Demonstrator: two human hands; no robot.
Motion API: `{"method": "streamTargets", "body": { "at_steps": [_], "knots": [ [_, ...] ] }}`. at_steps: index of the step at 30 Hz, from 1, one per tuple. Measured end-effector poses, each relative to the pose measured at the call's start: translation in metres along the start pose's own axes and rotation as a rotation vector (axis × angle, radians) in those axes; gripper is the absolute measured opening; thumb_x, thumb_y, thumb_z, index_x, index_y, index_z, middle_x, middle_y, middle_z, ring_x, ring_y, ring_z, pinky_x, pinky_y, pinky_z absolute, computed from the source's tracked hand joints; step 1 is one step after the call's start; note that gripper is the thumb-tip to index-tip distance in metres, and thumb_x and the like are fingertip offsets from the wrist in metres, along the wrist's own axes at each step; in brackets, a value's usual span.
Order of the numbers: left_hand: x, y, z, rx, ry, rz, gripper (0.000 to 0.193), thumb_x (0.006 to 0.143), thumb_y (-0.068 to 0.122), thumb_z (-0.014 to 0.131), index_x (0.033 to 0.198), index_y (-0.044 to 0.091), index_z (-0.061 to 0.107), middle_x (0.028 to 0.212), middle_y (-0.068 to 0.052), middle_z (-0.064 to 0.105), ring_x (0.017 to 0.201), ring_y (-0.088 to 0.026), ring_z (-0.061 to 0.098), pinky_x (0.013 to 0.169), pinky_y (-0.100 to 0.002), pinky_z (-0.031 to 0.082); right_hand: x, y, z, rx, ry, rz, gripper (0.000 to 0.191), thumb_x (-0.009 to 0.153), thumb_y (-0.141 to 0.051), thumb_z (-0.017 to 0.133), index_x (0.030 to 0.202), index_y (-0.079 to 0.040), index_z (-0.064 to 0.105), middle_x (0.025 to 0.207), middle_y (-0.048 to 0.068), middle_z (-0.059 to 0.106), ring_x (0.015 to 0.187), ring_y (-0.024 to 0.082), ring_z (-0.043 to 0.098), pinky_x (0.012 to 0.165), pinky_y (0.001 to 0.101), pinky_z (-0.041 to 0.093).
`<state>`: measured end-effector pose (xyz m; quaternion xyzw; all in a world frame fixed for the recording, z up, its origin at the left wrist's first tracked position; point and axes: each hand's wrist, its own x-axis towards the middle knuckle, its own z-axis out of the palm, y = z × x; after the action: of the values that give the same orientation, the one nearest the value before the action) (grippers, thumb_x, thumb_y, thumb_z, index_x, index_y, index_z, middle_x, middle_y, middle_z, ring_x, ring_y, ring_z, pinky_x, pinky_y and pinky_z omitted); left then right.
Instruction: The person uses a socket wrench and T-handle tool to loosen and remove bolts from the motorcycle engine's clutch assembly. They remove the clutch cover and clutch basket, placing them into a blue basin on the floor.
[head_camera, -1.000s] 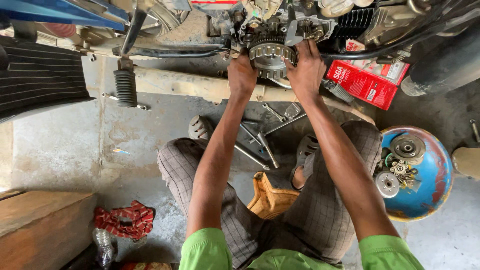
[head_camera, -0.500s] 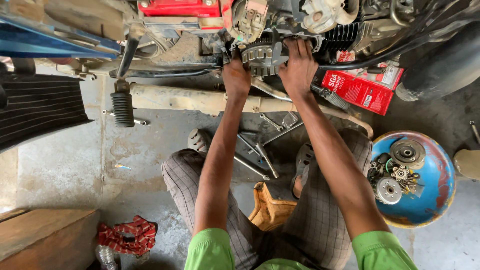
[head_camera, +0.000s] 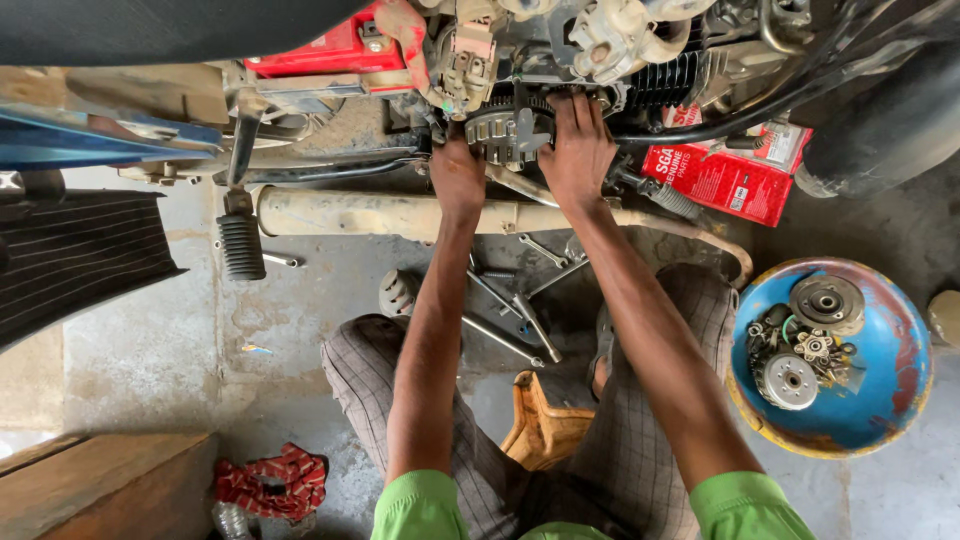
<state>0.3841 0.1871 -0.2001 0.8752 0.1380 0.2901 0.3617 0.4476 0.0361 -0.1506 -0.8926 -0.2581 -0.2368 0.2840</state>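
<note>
A round toothed metal drum sits in the side of a motorcycle engine at the top of the head view. My left hand is on the drum's left edge, fingers curled behind it. My right hand presses on its right side, fingers spread over the rim. Both arms reach up from my crouched legs in checked trousers.
A rusty exhaust pipe runs below the engine, a footpeg to its left. Wrenches lie on the concrete. A blue bowl with metal engine parts stands right, a red box above it. A red rag and wooden board lie lower left.
The view has shifted so engine and hands sit lower and more to the right in the frame. Both hands stay on the drum; the right hand's fingers have spread wider over it.
</note>
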Motion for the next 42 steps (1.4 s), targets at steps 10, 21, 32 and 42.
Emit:
{"method": "streamTargets", "body": {
  "at_steps": [10, 21, 32, 42],
  "knots": [
    [0.000, -0.017, 0.006, 0.125, -0.010, 0.145, 0.028, 0.074, 0.009, 0.079, 0.093, 0.001, 0.060, 0.078, -0.023, 0.064, 0.072, -0.051, 0.061, 0.061, -0.059, 0.047, 0.000, -0.002, 0.004, 0.022, 0.070, 0.056, 0.063, 0.057, 0.006, 0.077, 0.118, -0.008, 0.069, 0.112, 0.010, 0.057, 0.102, 0.033, 0.063, 0.079, 0.0450, 0.055],
    [-0.001, -0.023, 0.012, 0.169, 0.114, 0.228, 0.023, 0.078, 0.010, 0.077, 0.084, -0.001, 0.058, 0.076, -0.024, 0.061, 0.067, -0.049, 0.057, 0.057, -0.058, 0.041, 0.000, -0.006, 0.010, 0.024, 0.103, 0.094, 0.056, 0.065, 0.010, 0.076, 0.117, -0.008, 0.069, 0.108, 0.010, 0.056, 0.102, 0.032, 0.064, 0.081, 0.0443, 0.057],
    [0.003, -0.018, 0.010, 0.150, 0.133, 0.222, 0.019, 0.073, 0.007, 0.076, 0.077, -0.001, 0.060, 0.075, -0.023, 0.061, 0.066, -0.049, 0.059, 0.055, -0.055, 0.045, 0.003, -0.006, 0.005, 0.067, 0.026, 0.132, 0.059, 0.058, 0.012, 0.074, 0.114, -0.006, 0.065, 0.105, 0.013, 0.057, 0.099, 0.037, 0.064, 0.078, 0.0464, 0.056],
    [0.007, -0.023, 0.013, 0.075, 0.030, 0.077, 0.021, 0.075, 0.007, 0.080, 0.072, 0.000, 0.061, 0.070, -0.022, 0.063, 0.068, -0.047, 0.063, 0.058, -0.051, 0.050, 0.003, -0.002, 0.012, 0.113, 0.065, 0.156, 0.051, 0.066, 0.008, 0.078, 0.113, -0.005, 0.062, 0.110, 0.014, 0.060, 0.102, 0.037, 0.065, 0.073, 0.0454, 0.058]
  ]
}}
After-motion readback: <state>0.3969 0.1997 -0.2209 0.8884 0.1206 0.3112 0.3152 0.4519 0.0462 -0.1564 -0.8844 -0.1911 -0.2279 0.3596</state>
